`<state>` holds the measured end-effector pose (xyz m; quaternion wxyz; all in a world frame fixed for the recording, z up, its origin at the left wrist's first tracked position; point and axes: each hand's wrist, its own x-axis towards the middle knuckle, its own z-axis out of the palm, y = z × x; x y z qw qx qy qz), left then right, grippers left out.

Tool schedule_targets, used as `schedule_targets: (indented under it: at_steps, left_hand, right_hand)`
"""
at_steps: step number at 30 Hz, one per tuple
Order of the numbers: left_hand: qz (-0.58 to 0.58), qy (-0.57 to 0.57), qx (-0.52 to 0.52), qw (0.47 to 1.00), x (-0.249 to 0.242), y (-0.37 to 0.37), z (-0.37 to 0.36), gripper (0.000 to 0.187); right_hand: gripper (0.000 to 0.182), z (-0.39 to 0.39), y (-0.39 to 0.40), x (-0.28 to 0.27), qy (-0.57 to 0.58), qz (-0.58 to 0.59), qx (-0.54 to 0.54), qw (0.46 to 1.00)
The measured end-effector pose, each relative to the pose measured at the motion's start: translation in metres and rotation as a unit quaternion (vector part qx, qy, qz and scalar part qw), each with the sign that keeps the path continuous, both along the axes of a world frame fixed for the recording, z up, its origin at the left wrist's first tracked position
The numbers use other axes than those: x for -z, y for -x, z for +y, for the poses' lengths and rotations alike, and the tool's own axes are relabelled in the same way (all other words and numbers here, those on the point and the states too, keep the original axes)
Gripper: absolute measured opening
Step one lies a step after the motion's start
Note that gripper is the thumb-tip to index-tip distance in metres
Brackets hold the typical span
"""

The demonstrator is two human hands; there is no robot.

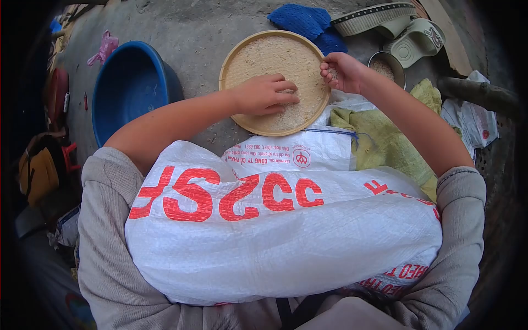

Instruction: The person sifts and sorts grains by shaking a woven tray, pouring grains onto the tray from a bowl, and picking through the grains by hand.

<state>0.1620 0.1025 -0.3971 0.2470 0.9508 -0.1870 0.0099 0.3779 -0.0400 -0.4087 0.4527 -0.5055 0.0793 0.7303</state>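
A round, shallow tan tray (222, 82) lies in front of me, covered with a layer of pale rice grains (269, 55). My left hand (267, 94) rests on the grains near the tray's middle, its fingers apart and slightly bent, the tips in the rice. At the tray's right rim, my right hand (345, 72) is raised with its fingers curled inward. Some pale grains show in its palm. Just right of that hand stands a small metal bowl (403, 77) with grains inside.
A white sack with red print (286, 247) covers my lap. To the left stands a large blue basin (129, 82). A blue cloth (302, 21) and sandals (413, 47) lie beyond the tray. A yellow-green sack (388, 129) and a dark log (478, 94) are at the right.
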Motion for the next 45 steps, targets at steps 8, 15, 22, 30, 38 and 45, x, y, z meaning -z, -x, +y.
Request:
schedule_targets:
  at_steps: [8, 15, 22, 30, 38, 45]
  left_hand:
    - [0.066, 0.042, -0.063, 0.995, 0.014, -0.006, 0.031, 0.012]
    - [0.005, 0.189, -0.060, 0.980, -0.036, -0.054, -0.019, 0.016]
    - [-0.026, 0.065, -0.160, 0.985, -0.027, -0.039, -0.017, 0.030]
    - [0.074, -0.024, 0.039, 0.996, 0.011, 0.002, 0.003, 0.019]
    - [0.151, 0.103, -0.090, 0.979, 0.004, -0.014, 0.004, 0.006]
    - [0.024, 0.160, -0.146, 0.976, -0.041, -0.063, -0.001, 0.010]
  right_hand:
    - [0.022, -0.012, -0.005, -0.001, 0.013, -0.046, -0.019, 0.999]
    - [0.029, -0.007, 0.035, -0.034, -0.089, 0.003, -0.015, 0.996]
    - [0.013, -0.006, 0.026, -0.033, -0.004, 0.006, 0.064, 0.998]
    - [0.028, -0.037, -0.044, -0.063, -0.048, -0.120, -0.052, 0.990]
    - [0.027, -0.072, -0.104, -0.052, 0.003, -0.588, -0.432, 0.684]
    - [0.034, -0.028, -0.072, -0.064, -0.078, -0.645, -0.324, 0.688]
